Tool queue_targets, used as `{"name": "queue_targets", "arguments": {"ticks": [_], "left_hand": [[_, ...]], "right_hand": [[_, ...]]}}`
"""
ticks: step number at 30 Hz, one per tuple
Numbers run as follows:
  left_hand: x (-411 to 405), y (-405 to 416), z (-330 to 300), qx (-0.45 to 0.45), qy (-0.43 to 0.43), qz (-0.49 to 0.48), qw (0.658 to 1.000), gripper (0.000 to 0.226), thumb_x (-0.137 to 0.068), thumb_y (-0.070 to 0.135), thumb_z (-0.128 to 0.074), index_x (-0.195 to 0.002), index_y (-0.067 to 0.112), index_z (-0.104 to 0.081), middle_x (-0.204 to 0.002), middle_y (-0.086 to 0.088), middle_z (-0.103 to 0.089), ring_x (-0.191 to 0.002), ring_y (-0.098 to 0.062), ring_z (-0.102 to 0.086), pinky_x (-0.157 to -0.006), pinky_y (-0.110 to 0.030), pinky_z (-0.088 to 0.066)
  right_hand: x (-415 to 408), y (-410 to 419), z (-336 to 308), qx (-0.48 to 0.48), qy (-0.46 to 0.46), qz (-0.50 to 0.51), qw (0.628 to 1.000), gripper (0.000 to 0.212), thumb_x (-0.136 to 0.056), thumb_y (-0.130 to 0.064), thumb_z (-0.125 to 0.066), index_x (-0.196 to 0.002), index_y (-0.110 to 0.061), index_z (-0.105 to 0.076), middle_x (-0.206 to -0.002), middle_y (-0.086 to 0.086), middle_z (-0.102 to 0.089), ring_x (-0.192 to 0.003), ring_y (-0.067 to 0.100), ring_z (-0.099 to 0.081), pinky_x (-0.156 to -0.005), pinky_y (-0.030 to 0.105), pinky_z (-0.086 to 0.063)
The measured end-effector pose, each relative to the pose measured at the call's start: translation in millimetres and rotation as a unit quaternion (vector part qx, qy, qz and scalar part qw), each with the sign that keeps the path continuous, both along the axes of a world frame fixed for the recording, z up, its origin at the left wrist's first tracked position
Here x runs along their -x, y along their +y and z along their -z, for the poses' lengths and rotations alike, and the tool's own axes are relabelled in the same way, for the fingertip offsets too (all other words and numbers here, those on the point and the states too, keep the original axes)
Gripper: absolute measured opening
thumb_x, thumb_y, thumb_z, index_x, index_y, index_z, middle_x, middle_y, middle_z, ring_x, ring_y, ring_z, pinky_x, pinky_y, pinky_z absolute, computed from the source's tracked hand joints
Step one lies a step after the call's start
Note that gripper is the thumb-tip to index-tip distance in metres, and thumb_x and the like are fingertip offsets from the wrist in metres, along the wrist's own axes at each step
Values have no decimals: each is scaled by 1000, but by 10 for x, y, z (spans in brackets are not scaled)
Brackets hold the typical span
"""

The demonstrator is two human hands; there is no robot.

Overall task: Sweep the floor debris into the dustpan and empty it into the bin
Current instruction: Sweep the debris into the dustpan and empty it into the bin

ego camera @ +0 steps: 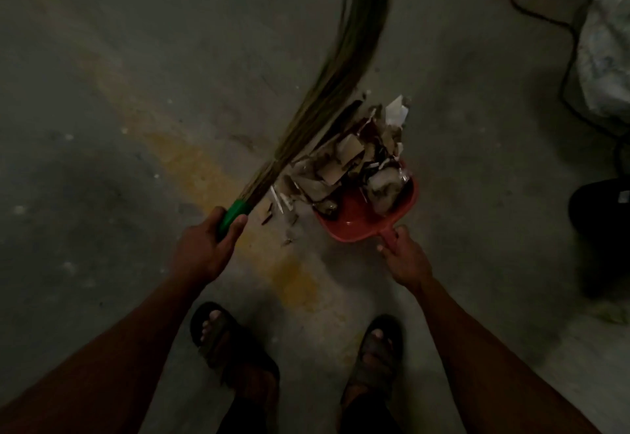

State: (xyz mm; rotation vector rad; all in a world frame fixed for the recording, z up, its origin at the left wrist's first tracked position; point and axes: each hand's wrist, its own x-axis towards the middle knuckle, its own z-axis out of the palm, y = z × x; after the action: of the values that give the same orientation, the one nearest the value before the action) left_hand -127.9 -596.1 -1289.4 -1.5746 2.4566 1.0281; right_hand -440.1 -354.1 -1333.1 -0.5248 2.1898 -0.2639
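Note:
A red dustpan [354, 222] lies on the concrete floor in the middle of the head view, its mouth pointing away from me. A heap of torn cardboard and paper scraps [351, 157] fills its mouth and spills over its left side onto the floor. My right hand [404, 256] grips the dustpan's red handle. My left hand [204, 246] grips the green handle of a grass broom [327, 92], whose long bristles curve up and away, blurred, just left of the heap. A few small scraps [283, 219] lie loose between broom and pan.
A white plastic bag [606, 51] stands at the far right with a black cable [566, 34] looping past it. A dark object [600, 208] sits at the right edge. My sandalled feet [231, 341] stand below the hands. A yellow stain [191, 164] crosses the floor.

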Motion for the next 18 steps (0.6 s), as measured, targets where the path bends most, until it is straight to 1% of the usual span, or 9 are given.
{"name": "queue_targets", "arguments": {"ticks": [2,4,5,7,9,11,14,18], "left_hand": [[123,-39,29,-3,-10,6,1000,39,-100,70,-39,-104,33,-49,-62,-1,-57,-51,-18,-58,-49,-30,-46],[228,-49,65,-13,-34,26,999,44,-98,73,-35,-104,32,-50,-63,-2,-58,-52,-20,-58,-51,-31,-48],[267,-36,81,-20,-44,41,998,45,-98,73,-35,-104,31,-50,-62,-3,-58,-52,-21,-58,-52,-32,-49],[295,15,92,-31,-61,75,995,43,-98,70,-38,-103,29,-50,-62,-4,-57,-52,-21,-56,-51,-30,-44],[249,84,111,-32,-71,95,992,41,-99,68,-40,-102,29,-50,-61,-3,-56,-50,-20,-55,-49,-28,-41],[151,163,131,-27,-80,108,991,43,-97,72,-38,-103,30,-48,-61,-1,-55,-48,-18,-54,-47,-29,-42],[-32,312,147,-31,-79,126,988,42,-96,75,-36,-102,34,-43,-61,2,-56,-48,-15,-55,-47,-30,-46],[-199,475,120,-31,-59,134,989,40,-95,76,-36,-103,38,-43,-59,5,-53,-46,-9,-53,-43,-27,-42]], "right_hand": [[-19,25,17,5,4,-8,1000,28,-97,-30,-66,-110,-17,-44,-100,7,-64,-99,36,-66,-69,34,-37],[-54,42,20,4,3,-13,1000,30,-97,-30,-66,-113,-15,-46,-105,11,-67,-100,36,-66,-69,34,-36],[-71,50,21,3,3,-16,1000,30,-98,-29,-66,-114,-14,-45,-108,13,-68,-101,36,-66,-69,34,-36],[-110,71,21,5,1,-18,1000,30,-97,-28,-67,-109,-18,-42,-107,13,-68,-101,36,-66,-69,34,-36],[-143,114,9,3,-1,-12,1000,31,-96,-27,-68,-106,-20,-40,-100,8,-63,-100,36,-66,-69,34,-37],[-156,170,14,6,-5,9,1000,31,-96,-26,-69,-105,-21,-40,-99,3,-60,-99,36,-66,-70,35,-39],[-161,203,8,12,-21,42,999,30,-96,-24,-69,-105,-21,-40,-101,4,-62,-100,34,-66,-72,35,-41],[-121,184,-6,7,-30,56,998,31,-97,-24,-69,-107,-23,-40,-105,2,-58,-104,29,-63,-73,31,-36]]}}
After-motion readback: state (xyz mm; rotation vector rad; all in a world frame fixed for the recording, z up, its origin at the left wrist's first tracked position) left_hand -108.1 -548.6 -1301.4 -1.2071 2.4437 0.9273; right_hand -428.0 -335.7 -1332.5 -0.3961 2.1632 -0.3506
